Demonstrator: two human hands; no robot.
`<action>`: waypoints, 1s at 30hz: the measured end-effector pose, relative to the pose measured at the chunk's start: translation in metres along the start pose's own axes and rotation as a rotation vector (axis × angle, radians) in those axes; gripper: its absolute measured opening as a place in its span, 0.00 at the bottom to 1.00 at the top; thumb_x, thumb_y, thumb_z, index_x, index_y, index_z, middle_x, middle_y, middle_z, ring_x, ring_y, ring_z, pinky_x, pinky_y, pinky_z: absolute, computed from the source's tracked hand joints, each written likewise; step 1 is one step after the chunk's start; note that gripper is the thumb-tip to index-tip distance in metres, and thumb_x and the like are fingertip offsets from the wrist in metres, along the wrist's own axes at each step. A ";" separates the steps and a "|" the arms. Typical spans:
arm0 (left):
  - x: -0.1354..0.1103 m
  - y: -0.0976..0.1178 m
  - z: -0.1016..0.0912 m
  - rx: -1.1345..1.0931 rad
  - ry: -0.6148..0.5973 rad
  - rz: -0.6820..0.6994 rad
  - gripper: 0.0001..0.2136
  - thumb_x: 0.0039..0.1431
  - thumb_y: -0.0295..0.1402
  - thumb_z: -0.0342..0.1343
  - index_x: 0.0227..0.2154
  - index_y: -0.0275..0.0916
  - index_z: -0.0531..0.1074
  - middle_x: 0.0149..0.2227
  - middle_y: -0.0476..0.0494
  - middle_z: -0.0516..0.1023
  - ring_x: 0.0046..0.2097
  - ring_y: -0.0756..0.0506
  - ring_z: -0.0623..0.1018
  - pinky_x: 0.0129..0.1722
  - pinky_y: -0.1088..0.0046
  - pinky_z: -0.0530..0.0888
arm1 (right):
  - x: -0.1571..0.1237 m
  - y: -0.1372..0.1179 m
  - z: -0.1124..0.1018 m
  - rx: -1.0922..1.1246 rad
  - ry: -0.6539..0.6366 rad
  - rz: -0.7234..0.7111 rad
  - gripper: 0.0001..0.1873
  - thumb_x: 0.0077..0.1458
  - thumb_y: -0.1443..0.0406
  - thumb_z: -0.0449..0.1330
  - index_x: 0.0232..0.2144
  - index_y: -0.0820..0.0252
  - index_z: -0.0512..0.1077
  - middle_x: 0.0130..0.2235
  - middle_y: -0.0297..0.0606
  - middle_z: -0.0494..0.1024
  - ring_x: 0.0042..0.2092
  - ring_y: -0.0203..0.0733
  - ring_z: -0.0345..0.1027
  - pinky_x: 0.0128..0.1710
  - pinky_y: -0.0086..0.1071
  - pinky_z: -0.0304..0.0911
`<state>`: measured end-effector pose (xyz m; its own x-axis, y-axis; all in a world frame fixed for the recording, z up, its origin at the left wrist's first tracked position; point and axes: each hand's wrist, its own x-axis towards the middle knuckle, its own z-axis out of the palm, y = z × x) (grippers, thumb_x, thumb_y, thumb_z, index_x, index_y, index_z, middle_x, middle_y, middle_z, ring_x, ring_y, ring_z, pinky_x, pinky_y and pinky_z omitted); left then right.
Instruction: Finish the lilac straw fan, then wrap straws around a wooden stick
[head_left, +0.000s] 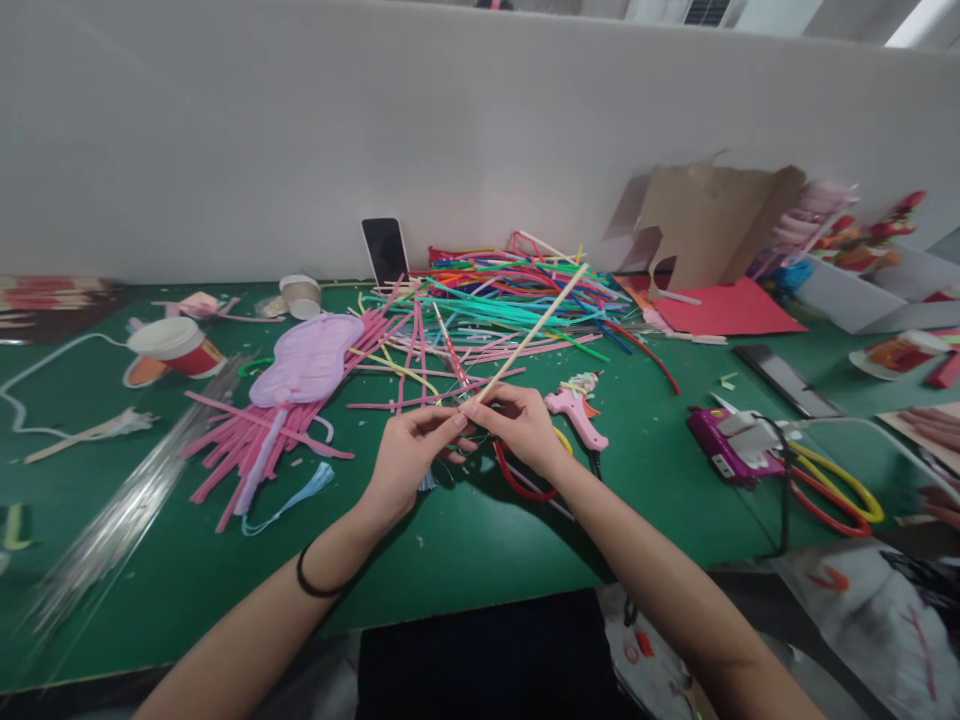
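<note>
Left hand (409, 450) and right hand (526, 425): fingers pinching lower end of cream pipe cleaner (536, 328), slanting up-right above table (480, 555).

No text, brand, number or sign is showing legibly. The white-lidded paper cup (191, 358) at the left is carrying a lighter mark on its red side, but the mark is coming through too small and blurred to read. The red-and-white container (919, 348) near the right edge is showing coloured patches on its side, and blur is keeping any print there from being made out.
</note>
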<state>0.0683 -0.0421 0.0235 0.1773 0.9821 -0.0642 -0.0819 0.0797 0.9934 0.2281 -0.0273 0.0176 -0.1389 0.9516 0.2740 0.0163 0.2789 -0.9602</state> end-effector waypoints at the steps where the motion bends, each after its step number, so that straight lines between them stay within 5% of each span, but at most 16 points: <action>1: 0.000 0.000 0.000 0.016 0.008 0.010 0.14 0.50 0.41 0.65 0.33 0.34 0.78 0.29 0.43 0.80 0.28 0.45 0.81 0.25 0.74 0.76 | 0.000 0.000 0.001 -0.010 0.011 -0.008 0.15 0.51 0.54 0.64 0.25 0.60 0.76 0.28 0.35 0.76 0.32 0.38 0.68 0.33 0.31 0.65; 14: 0.005 0.005 -0.010 0.002 0.038 0.059 0.12 0.51 0.41 0.65 0.33 0.36 0.78 0.30 0.45 0.81 0.27 0.48 0.78 0.22 0.78 0.71 | 0.001 -0.001 -0.002 -0.134 -0.083 -0.127 0.13 0.52 0.56 0.66 0.39 0.54 0.80 0.40 0.39 0.80 0.46 0.43 0.70 0.48 0.36 0.65; 30: 0.004 0.001 -0.006 0.073 -0.090 0.049 0.17 0.50 0.41 0.65 0.39 0.35 0.77 0.37 0.41 0.82 0.31 0.46 0.81 0.31 0.71 0.80 | 0.001 -0.002 -0.003 -0.072 -0.032 -0.028 0.12 0.53 0.56 0.63 0.30 0.59 0.74 0.32 0.36 0.77 0.34 0.39 0.70 0.35 0.31 0.65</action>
<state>0.0631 -0.0371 0.0237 0.2622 0.9650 -0.0097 -0.0212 0.0158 0.9997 0.2307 -0.0267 0.0201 -0.1722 0.9391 0.2972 0.0828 0.3145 -0.9456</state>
